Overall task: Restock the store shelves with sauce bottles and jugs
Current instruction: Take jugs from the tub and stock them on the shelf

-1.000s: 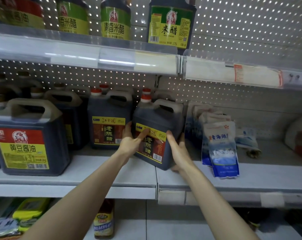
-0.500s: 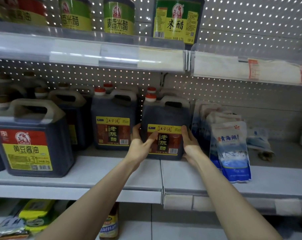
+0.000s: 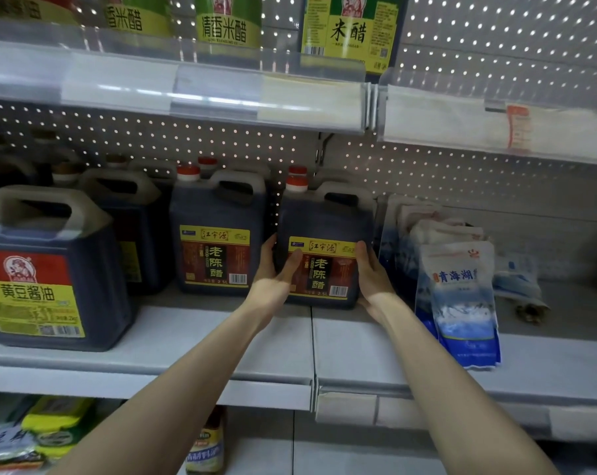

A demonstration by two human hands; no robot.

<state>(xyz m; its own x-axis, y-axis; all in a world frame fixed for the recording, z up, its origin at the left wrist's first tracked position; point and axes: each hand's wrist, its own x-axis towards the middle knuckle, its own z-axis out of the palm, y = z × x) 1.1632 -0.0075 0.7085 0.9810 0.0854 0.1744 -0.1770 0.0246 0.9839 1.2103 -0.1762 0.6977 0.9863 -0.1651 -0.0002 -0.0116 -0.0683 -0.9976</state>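
Standing on the middle shelf (image 3: 221,337), the jug (image 3: 324,231) was clamped between both hands, just beside its twin (image 3: 218,234) on the left and the salt bags (image 3: 461,296) on the right; the left hand (image 3: 273,279) gripped its left side with the thumb across the label (image 3: 327,269); the right hand (image 3: 374,282) held the right front corner (its fingers were hidden along the side). The likeliest trouble was on the right; that hand sat close to the leaning bags, and drawing it out carelessly could tip the front bag off the edge. The left fingers were wedged between the two jugs, so a hard shove sideways could pinch them or nudge the twin. The base also straddled the seam (image 3: 312,344), which might let it rock. The jug stood upright, long axis vertical; the red cap (image 3: 296,182) sat at the top left, the handle (image 3: 345,195) to its right, and the label faced the person.
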